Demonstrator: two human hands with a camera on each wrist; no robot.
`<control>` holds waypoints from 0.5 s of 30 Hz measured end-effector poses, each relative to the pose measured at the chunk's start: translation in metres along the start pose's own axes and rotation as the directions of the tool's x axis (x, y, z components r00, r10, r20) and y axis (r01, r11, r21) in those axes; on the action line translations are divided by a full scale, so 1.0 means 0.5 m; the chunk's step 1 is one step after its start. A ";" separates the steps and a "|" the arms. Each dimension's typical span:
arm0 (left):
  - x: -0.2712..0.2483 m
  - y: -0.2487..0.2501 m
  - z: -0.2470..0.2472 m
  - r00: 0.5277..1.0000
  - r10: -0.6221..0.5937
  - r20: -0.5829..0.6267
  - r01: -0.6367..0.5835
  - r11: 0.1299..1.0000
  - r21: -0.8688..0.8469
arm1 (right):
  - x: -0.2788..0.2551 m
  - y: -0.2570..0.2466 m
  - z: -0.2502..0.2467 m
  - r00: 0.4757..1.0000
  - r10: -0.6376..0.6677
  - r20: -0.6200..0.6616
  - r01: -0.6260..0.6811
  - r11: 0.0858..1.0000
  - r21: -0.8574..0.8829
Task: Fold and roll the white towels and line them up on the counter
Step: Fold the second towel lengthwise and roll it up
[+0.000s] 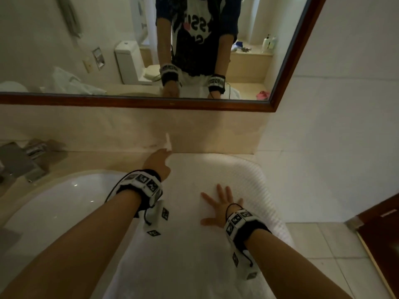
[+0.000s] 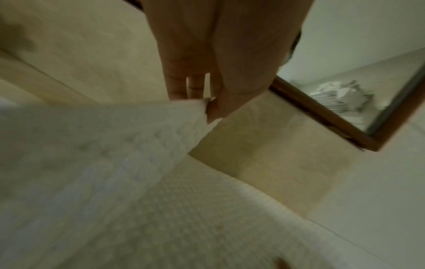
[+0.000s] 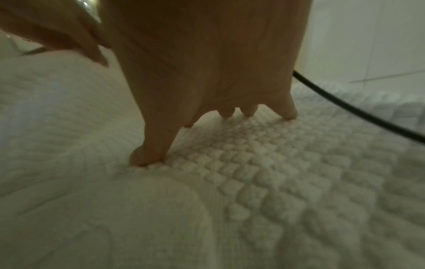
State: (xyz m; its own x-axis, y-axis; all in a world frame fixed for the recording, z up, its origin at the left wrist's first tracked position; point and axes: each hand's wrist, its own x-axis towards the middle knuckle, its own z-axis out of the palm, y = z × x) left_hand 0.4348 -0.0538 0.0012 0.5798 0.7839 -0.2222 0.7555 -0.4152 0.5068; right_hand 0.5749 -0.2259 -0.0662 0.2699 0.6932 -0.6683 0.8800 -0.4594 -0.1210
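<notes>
Towel (image 1: pixel 216 173) spread on the desk — left hand (image 1: pixel 158 161) pinching the far corner, right hand (image 1: pixel 222 205) flat, pinning. Best carry that corner over square — edges matched.

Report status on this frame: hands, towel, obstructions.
Left hand pinches towel corner, lifted. Right hand flat, pressing towel on counter. Nothing blocking.

Bathroom, dim warm light. Dark-brown wood-framed wall mirror (image 1: pixel 287 67) above beige stone backsplash (image 1: pixel 133 128). White oval sink basin (image 1: pixel 60 197) in beige stone counter (image 1: pixel 86 160); metal faucet (image 1: pixel 19 160) behind. Right: white tiled wall (image 1: pixel 345 126), pale tiled floor (image 1: pixel 323 244).
</notes>
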 end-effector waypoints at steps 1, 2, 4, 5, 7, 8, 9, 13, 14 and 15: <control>0.007 0.026 0.009 0.999 0.035 0.009 -0.036 0.999 0.012 | 0.000 0.000 0.001 1.000 -0.007 -0.009 0.007 1.000 -0.002; 0.013 0.052 0.020 0.997 0.071 0.015 -0.071 0.997 0.018 | 0.000 0.003 0.002 1.000 -0.022 -0.021 0.022 1.000 0.001; 0.022 0.107 0.046 0.991 0.125 0.038 -0.125 0.992 -0.006 | 0.002 0.017 -0.001 0.998 -0.049 -0.041 0.051 0.998 0.035; 0.027 0.137 0.059 0.989 0.137 0.055 -0.136 0.990 -0.028 | 0.001 0.027 -0.006 0.998 -0.057 -0.038 0.059 0.997 0.057; 0.038 0.199 0.082 0.983 0.165 0.081 -0.162 0.986 -0.043 | -0.008 0.040 -0.017 0.996 -0.078 -0.045 0.082 0.993 0.088; 0.044 0.230 0.094 0.979 0.183 0.093 -0.181 0.983 -0.037 | -0.023 0.043 -0.027 0.996 -0.086 -0.037 0.089 0.991 0.101; 0.047 0.258 0.109 0.973 0.202 0.108 -0.200 0.979 -0.026 | -0.038 0.048 -0.036 0.995 -0.096 -0.030 0.099 0.989 0.113; 0.056 0.323 0.182 0.965 0.226 0.132 -0.224 0.974 -0.030 | -0.033 0.108 -0.042 0.987 -0.006 -0.163 0.107 0.773 0.625; 0.058 0.329 0.200 0.965 0.224 0.134 -0.223 0.975 -0.027 | -0.023 0.132 -0.049 0.979 0.082 -0.185 0.103 0.586 0.804; 0.060 0.335 0.217 0.963 0.226 0.148 -0.225 0.974 -0.021 | -0.011 0.157 -0.059 0.963 0.196 -0.185 0.112 0.336 0.935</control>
State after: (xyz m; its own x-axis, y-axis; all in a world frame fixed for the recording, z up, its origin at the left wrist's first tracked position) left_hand 0.6118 -0.1501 -0.0111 0.7740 0.5929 -0.2224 0.5988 -0.5712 0.5614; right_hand 0.6541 -0.2492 -0.0503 0.5051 0.6802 -0.5312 -0.0400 -0.5964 -0.8017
